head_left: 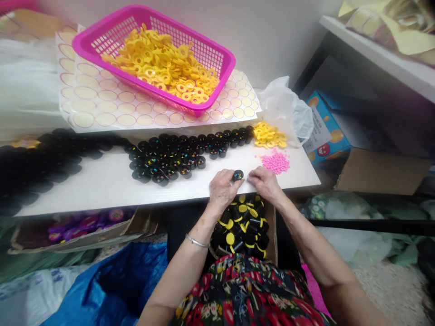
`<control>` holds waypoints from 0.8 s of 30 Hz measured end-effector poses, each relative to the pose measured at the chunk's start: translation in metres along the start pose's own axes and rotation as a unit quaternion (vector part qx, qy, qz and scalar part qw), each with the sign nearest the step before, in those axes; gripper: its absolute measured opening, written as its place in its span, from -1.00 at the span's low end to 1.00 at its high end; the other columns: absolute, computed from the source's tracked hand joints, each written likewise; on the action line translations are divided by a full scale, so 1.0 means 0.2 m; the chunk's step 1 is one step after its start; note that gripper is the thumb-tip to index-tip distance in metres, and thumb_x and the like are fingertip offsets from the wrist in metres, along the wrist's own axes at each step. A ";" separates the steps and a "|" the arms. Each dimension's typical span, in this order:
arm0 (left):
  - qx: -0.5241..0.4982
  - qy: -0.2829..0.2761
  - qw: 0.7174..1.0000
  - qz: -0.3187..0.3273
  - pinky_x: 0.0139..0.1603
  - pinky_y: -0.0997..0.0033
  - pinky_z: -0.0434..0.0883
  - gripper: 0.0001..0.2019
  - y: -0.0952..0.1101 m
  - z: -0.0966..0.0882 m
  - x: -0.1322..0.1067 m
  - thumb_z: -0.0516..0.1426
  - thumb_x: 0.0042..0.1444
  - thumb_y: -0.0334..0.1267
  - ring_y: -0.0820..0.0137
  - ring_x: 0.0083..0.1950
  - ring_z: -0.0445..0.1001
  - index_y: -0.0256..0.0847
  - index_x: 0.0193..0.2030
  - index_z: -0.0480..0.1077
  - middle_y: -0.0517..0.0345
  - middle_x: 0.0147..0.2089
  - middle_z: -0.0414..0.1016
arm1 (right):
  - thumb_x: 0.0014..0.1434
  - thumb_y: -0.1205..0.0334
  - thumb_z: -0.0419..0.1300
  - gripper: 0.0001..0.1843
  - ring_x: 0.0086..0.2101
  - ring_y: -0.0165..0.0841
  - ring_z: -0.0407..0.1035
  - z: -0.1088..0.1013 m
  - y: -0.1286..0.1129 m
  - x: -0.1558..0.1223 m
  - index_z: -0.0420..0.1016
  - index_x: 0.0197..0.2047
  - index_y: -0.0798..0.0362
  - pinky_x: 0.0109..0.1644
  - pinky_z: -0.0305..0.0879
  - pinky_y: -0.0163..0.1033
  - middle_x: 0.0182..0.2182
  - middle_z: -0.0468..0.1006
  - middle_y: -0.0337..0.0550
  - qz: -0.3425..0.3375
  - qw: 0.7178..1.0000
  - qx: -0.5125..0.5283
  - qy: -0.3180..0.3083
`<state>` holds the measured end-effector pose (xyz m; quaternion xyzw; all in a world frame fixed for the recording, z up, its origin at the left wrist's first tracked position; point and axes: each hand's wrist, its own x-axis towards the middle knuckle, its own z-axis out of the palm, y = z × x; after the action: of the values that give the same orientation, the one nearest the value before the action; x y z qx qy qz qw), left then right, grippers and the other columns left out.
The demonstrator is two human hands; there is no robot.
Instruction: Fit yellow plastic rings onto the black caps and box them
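Observation:
Near the table's front edge, my left hand (222, 186) is closed around a small black cylinder (238, 174) whose open top shows coloured bits inside. Just right of it, my right hand (264, 182) has its fingers pinched together; what lies between them, if anything, is too small to make out. Beyond the right hand lies a heap of tiny pink pieces (276, 161). Behind that is a small pile of yellow ring-shaped pieces (270, 135). Rows of similar black cylinders (170, 156) with coloured bits stand to the left.
A pink basket (217, 97) full of yellow pieces rests on sticker sheets (112, 118) at the back. On the lap, a cardboard box (272, 231) holds several yellow-capped black cylinders (243, 226). A plastic bag (287, 108) and blue carton (328, 129) are at right.

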<state>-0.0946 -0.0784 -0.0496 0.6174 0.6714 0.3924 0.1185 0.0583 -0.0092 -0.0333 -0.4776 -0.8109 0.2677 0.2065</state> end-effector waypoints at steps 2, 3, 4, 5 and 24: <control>0.004 -0.001 1.000 -0.003 -0.28 0.43 0.23 -0.79 0.00 0.00 0.00 0.11 0.08 -0.08 0.41 -0.31 0.30 -0.19 -0.35 0.38 0.16 -0.38 0.36 | 0.06 0.29 0.08 -0.83 -0.40 -0.39 0.29 0.01 -0.01 -0.02 0.48 -0.46 0.06 -0.31 0.17 -0.30 -0.46 0.38 -0.18 -0.023 0.999 -0.048 -0.011; 0.006 -0.001 1.000 -0.004 -0.28 0.43 0.23 -0.79 0.00 0.00 0.00 0.11 0.08 -0.08 0.41 -0.31 0.30 -0.19 -0.35 0.38 0.16 -0.39 0.36 | 0.08 0.30 0.07 -0.82 -0.40 -0.39 0.28 0.02 -0.01 -0.02 0.47 -0.47 0.06 -0.32 0.16 -0.30 -0.46 0.37 -0.18 -0.030 0.998 -0.062 -0.008; 0.007 0.000 1.000 -0.004 -0.28 0.43 0.23 -0.79 0.00 0.00 0.00 0.12 0.08 -0.09 0.41 -0.31 0.30 -0.19 -0.35 0.38 0.16 -0.38 0.37 | 0.10 0.31 0.05 -0.81 -0.39 -0.38 0.28 0.03 -0.02 -0.02 0.46 -0.46 0.06 -0.31 0.16 -0.30 -0.45 0.36 -0.18 -0.035 0.997 -0.063 0.003; 0.007 0.001 1.000 -0.004 -0.28 0.43 0.24 -0.80 0.00 0.00 0.00 0.12 0.08 -0.09 0.41 -0.31 0.31 -0.19 -0.35 0.38 0.16 -0.38 0.37 | 0.11 0.32 0.05 -0.82 -0.38 -0.38 0.28 0.03 -0.03 -0.02 0.45 -0.45 0.07 -0.29 0.17 -0.29 -0.45 0.36 -0.17 -0.041 0.998 -0.053 0.022; 0.001 -0.010 1.000 -0.009 -0.25 0.43 0.26 -0.93 -0.02 0.00 0.00 0.09 0.06 -0.26 0.39 -0.28 0.33 -0.17 -0.36 0.36 0.17 -0.37 0.40 | 0.10 0.39 0.05 -0.82 -0.32 -0.30 0.20 -0.03 -0.28 0.09 0.45 -0.44 0.09 -0.32 0.10 -0.24 -0.39 0.41 -0.09 -0.177 0.948 -0.250 -0.082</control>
<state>-0.0972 -0.0778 -0.0525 0.6155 0.6761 0.3842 0.1283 0.0162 -0.0143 0.0083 -0.3392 -0.9374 0.0542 0.0571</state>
